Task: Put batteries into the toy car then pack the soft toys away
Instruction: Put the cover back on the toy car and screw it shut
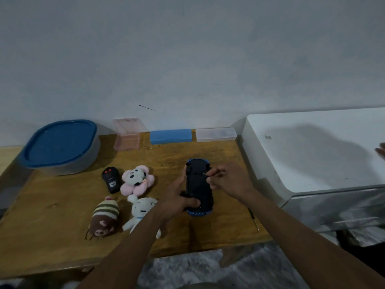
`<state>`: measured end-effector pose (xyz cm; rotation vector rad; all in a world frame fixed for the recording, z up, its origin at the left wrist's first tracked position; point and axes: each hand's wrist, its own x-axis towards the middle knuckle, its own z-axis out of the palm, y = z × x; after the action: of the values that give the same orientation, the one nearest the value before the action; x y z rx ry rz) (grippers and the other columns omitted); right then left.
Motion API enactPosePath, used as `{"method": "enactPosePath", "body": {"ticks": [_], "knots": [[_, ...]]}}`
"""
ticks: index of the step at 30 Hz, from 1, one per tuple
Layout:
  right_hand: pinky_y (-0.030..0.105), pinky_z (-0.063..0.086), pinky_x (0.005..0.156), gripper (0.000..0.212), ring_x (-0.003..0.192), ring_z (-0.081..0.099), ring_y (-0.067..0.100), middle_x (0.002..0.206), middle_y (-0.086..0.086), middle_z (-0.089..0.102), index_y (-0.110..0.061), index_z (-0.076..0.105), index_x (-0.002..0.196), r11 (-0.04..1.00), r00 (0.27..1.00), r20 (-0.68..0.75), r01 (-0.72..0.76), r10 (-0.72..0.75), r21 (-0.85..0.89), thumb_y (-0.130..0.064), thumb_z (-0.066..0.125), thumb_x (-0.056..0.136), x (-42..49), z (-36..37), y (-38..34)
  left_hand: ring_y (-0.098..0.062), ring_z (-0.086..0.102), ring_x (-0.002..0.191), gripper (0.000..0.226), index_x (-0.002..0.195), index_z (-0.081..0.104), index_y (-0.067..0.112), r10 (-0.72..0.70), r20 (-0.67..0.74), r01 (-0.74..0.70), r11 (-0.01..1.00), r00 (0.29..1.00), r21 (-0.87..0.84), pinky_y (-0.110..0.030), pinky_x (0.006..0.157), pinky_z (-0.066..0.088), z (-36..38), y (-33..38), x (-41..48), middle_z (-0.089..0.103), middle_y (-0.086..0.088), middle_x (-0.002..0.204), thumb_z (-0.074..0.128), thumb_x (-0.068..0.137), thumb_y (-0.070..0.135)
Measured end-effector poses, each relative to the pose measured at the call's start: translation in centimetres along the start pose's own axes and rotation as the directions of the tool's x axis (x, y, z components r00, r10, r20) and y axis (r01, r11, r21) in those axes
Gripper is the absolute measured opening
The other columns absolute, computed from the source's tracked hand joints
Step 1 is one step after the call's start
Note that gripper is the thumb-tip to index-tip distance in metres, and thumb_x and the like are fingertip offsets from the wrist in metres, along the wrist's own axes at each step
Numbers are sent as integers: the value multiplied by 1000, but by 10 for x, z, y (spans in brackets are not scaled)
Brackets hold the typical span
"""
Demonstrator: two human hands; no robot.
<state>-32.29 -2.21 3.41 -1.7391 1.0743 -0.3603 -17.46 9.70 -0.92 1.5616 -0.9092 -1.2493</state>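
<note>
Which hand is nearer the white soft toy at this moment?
Left. The left hand grips the upturned toy car right beside the white soft toy, its forearm crossing the toy's body. The right hand is on the car's far side, fingers at its underside.

The light was dim and bluish, and fine grain lay over everything. A broad, soft shadow fell on the white cabinet (291, 126) at the right. The wide lens bent the edges of the tabletop (52, 215), and the lower corners were smeared and out of focus.
</note>
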Motion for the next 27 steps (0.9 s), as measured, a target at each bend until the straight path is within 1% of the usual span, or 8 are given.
{"method": "enactPosePath", "body": {"ticks": [4, 7, 9, 11, 13, 17, 21, 27], "knots": [[31, 61, 70, 11, 70, 72, 15, 82, 3, 71, -17, 69, 83, 997, 1000, -2, 24, -24, -72, -7, 73, 80, -2, 1, 0, -21, 61, 115, 114, 149, 18, 47, -24, -14, 24, 1000, 1000, 10, -51, 99, 49, -1, -2, -1, 65, 3, 126, 79, 62, 6], [8, 52, 58, 7, 65, 67, 8, 75, -3, 69, -16, 70, 87, 987, 999, -10, 44, -46, -152, -11, 71, 82, -6, 2, -1, -20, 61, 116, 111, 146, 19, 52, -18, -11, 18, 1000, 1000, 26, -51, 100, 48, 0, -4, -2, 65, 4, 125, 79, 66, 5], [2, 39, 51, 8, 65, 57, -3, 74, -14, 61, -17, 70, 92, 969, 997, -24, 62, -69, -238, -16, 71, 83, -10, 2, -3, -19, 60, 116, 105, 135, 24, 64, -5, -11, 5, 1000, 1000, 30, -51, 100, 48, 2, -2, -3, 66, 6, 124, 78, 68, 4], [5, 34, 53, 10, 71, 52, -6, 82, -15, 59, -20, 70, 94, 960, 996, -53, 58, -76, -274, -20, 70, 84, -12, 4, -1, -19, 60, 117, 99, 119, 30, 74, 6, -2, -6, 1000, 1000, 28, -51, 101, 47, 3, -1, -4, 67, 7, 122, 78, 68, 5], [12, 40, 62, 9, 79, 56, -1, 89, -11, 61, -22, 69, 92, 966, 994, -91, 41, -66, -256, -21, 70, 83, -12, 7, 1, -20, 59, 119, 96, 110, 34, 80, -1, 12, 1, 1000, 1000, 7, -51, 102, 46, 4, 0, -4, 68, 8, 121, 77, 69, 4], [32, 59, 78, 9, 85, 63, 9, 91, -5, 65, -18, 69, 90, 975, 988, -143, 22, -55, -219, -15, 71, 81, -13, 11, 2, -23, 58, 120, 86, 141, 25, 57, -60, 12, 61, 989, 998, -132, -53, 102, 45, 8, 4, -3, 63, 7, 127, 70, 85, 10], [28, 58, 77, 13, 84, 63, 9, 87, -8, 61, -16, 68, 94, 979, 986, -162, 14, -48, -205, -13, 70, 82, -16, 11, 1, -26, 58, 118, 73, 149, 18, 45, -84, 8, 84, 975, 996, -205, -56, 100, 46, 11, 4, -1, 56, 2, 137, 56, 96, 11], [29, 58, 71, 23, 77, 64, 14, 81, 1, 64, -21, 62, 97, 988, 981, -192, -12, -18, -155, -13, 73, 79, -16, 14, 2, -26, 62, 113, 73, 149, 20, 43, -54, -12, 51, 980, 998, -190, -55, 96, 49, 12, 5, -1, 61, 9, 123, 55, 96, 7]]}}
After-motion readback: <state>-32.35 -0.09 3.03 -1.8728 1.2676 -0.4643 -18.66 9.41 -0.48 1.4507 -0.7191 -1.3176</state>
